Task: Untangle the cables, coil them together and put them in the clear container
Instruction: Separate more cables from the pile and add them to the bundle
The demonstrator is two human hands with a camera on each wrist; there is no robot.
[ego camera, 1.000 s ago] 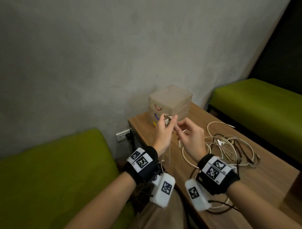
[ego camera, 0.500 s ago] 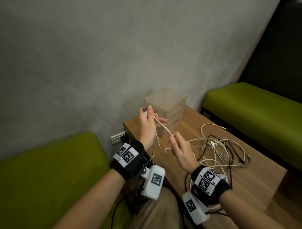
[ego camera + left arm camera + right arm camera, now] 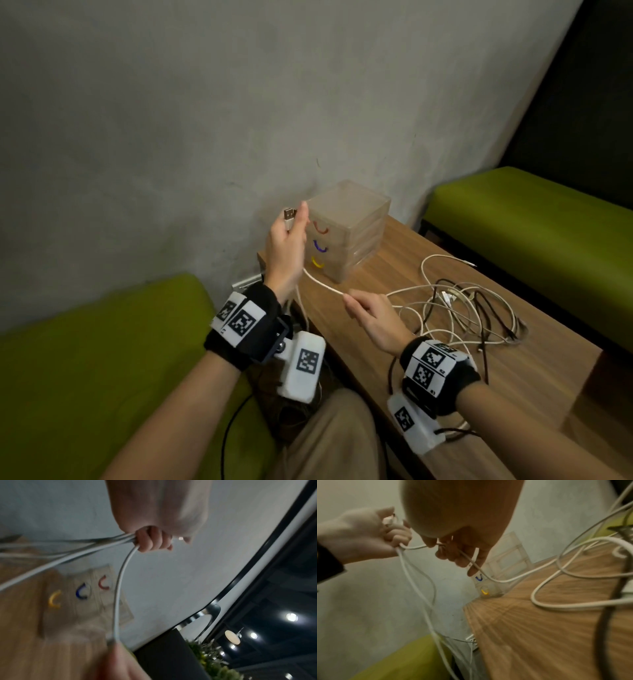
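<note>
Well, hidden: I can't follow single strands in the cable tangle (image 3: 472, 308); wrist views are blurred.
Left hand (image 3: 286, 253): raised beside the container, fingers curled round looped white cable (image 3: 322, 284), its metal plug (image 3: 288, 215) poking out on top.
Right hand (image 3: 373, 318): I see it pinching the same white cable over the counter (image 3: 428, 359).
Container (image 3: 349, 233): frosted plastic cube at the counter's back corner, three drawers, red, blue, yellow handles.
Counter: wood grain.

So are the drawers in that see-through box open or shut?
Shut. All three drawers of the clear container sit flush in the head view, with the red, blue and yellow handles lined up one above another.
</note>
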